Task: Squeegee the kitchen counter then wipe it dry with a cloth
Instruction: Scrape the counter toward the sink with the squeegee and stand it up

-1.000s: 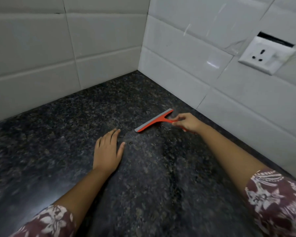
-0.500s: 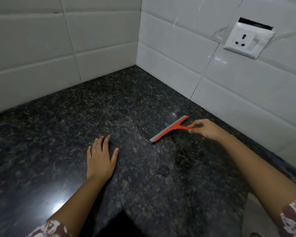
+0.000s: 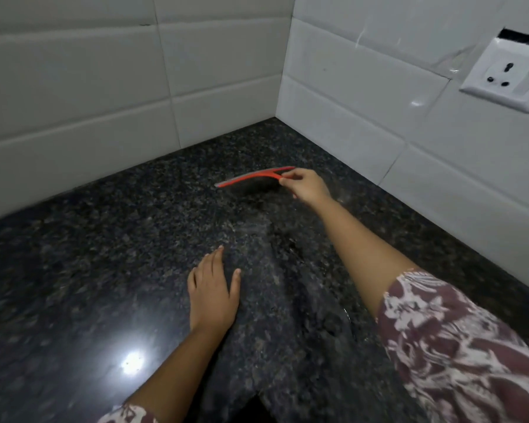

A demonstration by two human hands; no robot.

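An orange squeegee (image 3: 251,177) with a grey blade hovers low over the dark speckled granite counter (image 3: 104,270), close to the tiled corner. My right hand (image 3: 306,186) is shut on its handle at the right end, arm stretched far forward. My left hand (image 3: 213,288) lies flat on the counter nearer to me, fingers together, holding nothing. A wet streaked patch (image 3: 275,245) runs on the counter between the two hands. No cloth is in view.
White tiled walls (image 3: 364,96) meet in a corner behind the squeegee. A white wall socket (image 3: 507,77) sits at the upper right. A bright light reflection (image 3: 132,363) shines on the counter near the front left.
My right hand has carried the squeegee away from me, farther back toward the corner, and the blade now looks lifted off the stone. My left hand stays flat on the counter.
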